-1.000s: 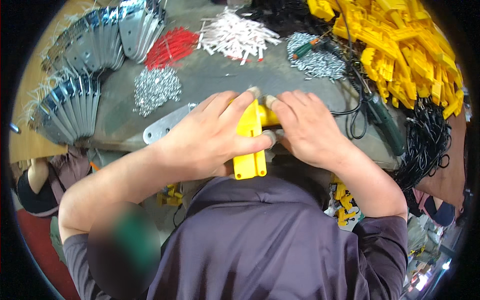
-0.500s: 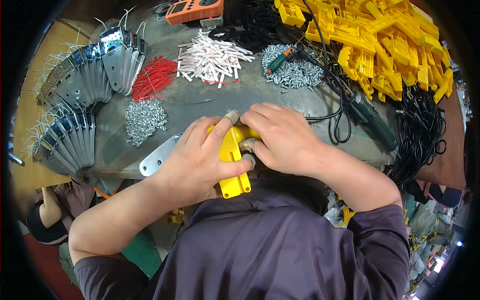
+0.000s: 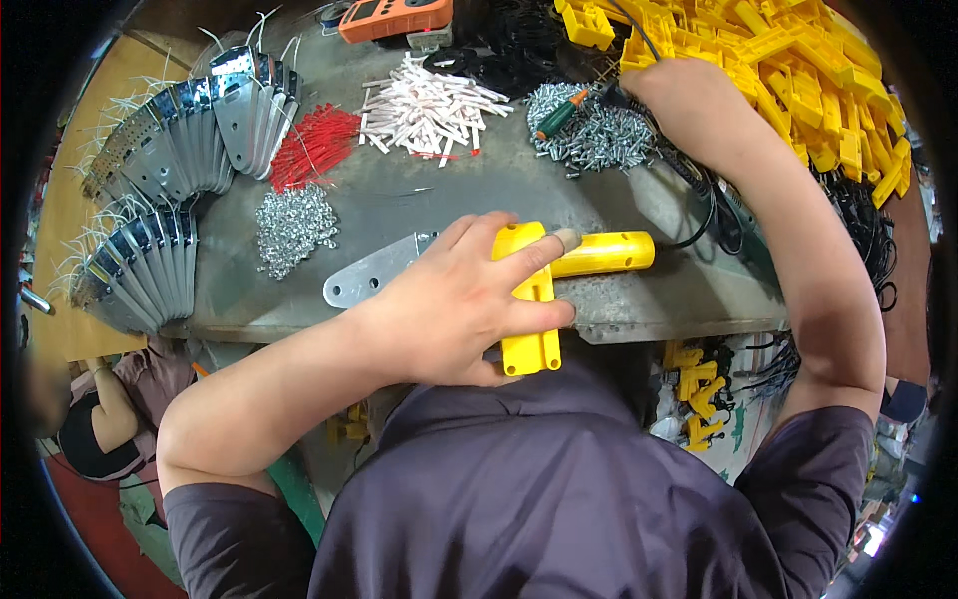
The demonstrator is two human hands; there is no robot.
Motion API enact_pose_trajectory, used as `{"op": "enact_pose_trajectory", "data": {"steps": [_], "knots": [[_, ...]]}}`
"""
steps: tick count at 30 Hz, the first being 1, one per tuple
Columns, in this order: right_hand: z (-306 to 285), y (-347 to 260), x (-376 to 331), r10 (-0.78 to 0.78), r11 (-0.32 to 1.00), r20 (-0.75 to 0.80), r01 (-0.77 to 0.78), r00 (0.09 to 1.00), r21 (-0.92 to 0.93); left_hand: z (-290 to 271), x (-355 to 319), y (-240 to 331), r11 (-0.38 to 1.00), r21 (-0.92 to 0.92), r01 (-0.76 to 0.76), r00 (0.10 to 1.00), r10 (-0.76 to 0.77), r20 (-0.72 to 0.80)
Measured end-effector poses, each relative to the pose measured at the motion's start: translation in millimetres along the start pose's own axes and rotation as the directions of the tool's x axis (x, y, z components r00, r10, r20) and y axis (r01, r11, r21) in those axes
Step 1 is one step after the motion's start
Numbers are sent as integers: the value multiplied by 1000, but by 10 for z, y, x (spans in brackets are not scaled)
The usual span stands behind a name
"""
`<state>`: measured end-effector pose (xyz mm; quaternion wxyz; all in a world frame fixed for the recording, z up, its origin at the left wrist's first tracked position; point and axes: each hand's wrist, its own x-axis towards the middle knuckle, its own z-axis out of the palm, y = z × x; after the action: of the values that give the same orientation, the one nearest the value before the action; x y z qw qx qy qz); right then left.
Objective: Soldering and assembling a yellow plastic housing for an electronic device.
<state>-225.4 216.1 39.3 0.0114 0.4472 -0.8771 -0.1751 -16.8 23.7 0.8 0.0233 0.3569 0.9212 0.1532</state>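
My left hand (image 3: 459, 299) grips a yellow plastic T-shaped part (image 3: 534, 299) at the near edge of the grey bench (image 3: 649, 299). The part's round yellow arm (image 3: 604, 253) points right, with a black cable running from its end. A flat metal plate (image 3: 364, 280) lies just left of that hand, partly under it. My right hand (image 3: 679, 100) has reached far out to the pile of small silver screws (image 3: 594, 135), next to a screwdriver with a green and orange handle (image 3: 557, 117). Whether its fingers hold anything is hidden.
A big heap of yellow plastic parts (image 3: 798, 70) fills the far right. White pegs (image 3: 429, 105), red wires (image 3: 314, 145) and silver nuts (image 3: 294, 225) lie in piles. Fanned metal plates (image 3: 170, 170) line the left. Black cables (image 3: 858, 230) hang at the right. An orange meter (image 3: 394, 15) sits far back.
My right hand let go of the yellow part and reached out to the screw pile. My left hand stays on the part, whose round arm is now uncovered.
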Motion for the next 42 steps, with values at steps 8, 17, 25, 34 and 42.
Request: {"op": "enact_pose_trajectory", "data": {"steps": [8, 17, 25, 34, 42], "knots": [[292, 96, 58, -77, 996, -260, 65, 963, -55, 65, -24, -5, 998, -59, 5, 1000, -7, -27], [296, 120, 118, -5, 1000, -359, 16, 933, 27, 112, -24, -77, 995, -94, -28, 998, 22, -65], [75, -362, -680, 302, 490, -381, 200, 874, 848, 92, 58, -40, 998, -50, -50, 997, 46, -66], [430, -937, -1106, 265, 423, -435, 301, 861, 854, 7, 73, 35, 1000, -12, 23, 999, -22, 49], [417, -992, -1029, 316, 556, -419, 192, 851, 809, 71, 44, 23, 994, -97, 56, 997, -61, -56]]}}
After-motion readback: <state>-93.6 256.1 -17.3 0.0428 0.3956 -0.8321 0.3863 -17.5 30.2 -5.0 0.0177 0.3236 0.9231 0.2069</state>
